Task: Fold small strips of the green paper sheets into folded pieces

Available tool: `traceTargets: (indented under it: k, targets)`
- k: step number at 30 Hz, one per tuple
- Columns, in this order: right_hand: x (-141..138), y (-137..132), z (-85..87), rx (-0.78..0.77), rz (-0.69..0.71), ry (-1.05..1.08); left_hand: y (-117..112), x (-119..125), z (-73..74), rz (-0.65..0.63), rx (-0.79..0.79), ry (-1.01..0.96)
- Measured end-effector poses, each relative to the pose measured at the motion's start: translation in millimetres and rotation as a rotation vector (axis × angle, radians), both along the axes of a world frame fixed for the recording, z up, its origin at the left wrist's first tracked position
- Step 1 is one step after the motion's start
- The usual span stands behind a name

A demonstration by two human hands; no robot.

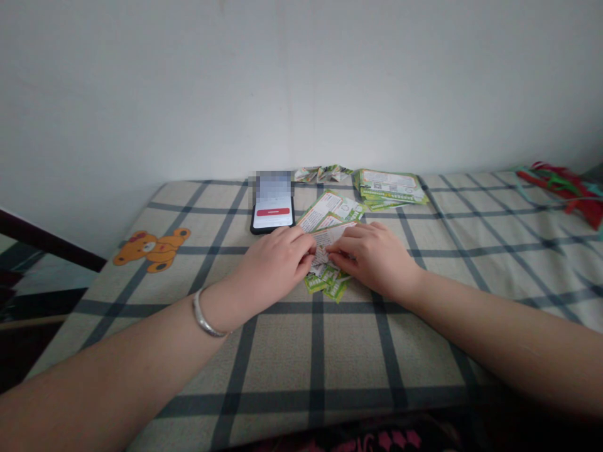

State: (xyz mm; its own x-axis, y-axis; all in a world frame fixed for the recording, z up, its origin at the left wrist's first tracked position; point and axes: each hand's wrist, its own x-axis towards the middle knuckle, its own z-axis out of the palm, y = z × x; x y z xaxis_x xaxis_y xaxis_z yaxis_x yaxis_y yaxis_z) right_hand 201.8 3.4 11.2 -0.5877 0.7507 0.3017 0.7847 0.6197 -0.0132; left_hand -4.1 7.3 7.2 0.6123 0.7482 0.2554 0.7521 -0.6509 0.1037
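Observation:
My left hand (285, 254), with a silver bangle at the wrist, is closed with its fingertips pinching the left side of a green-and-white printed packet (330, 235). From the other side my right hand (372, 254) pinches the same packet, its fingers curled inward. The two hands are a short gap apart, and the fingers cover part of the packet. Below them, green packet ends (335, 290) with jagged edges lie on the cloth. Just beyond, another printed packet (325, 208) lies flat and partly overlapped.
A phone (273, 212) with a lit screen lies beyond my left hand. Along the wall are crumpled or folded packets (323, 173) and a packet stack (391, 186). A bear cutout (153, 249) lies left on the checked tablecloth (282, 351); red and green ribbon-like material (565, 191) lies far right.

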Motion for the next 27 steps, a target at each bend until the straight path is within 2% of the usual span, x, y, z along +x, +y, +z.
traceTargets:
  k: [4, 6, 9, 15, 19, 23, 27]
  targets:
    - [0, 0, -0.6, -0.006, -0.002, 0.028, 3, -4, -2.6, -0.126, 0.057, -0.062]
    - [0, 0, -0.8, -0.021, -0.005, 0.039, 4, -6, -3.1, -0.217, 0.113, -0.054]
    - [0, 1, -1.2, -0.042, -0.010, 0.049, 5, -9, -2.9, -0.286, 0.164, -0.023]
    - [6, 5, -5.2, -0.061, 0.055, 0.105, 7, -13, -5.1, -0.329, 0.126, -0.050]
    - [12, 5, -6.2, -0.013, 0.183, 0.129, 9, -14, -4.6, -0.307, 0.096, -0.057]
    - [13, 0, -2.8, 0.071, 0.302, 0.026, 8, -13, 0.2, -0.287, 0.059, -0.038]
    - [11, -4, -0.1, 0.111, 0.310, -0.039, 8, -16, 3.2, -0.305, 0.004, -0.041]
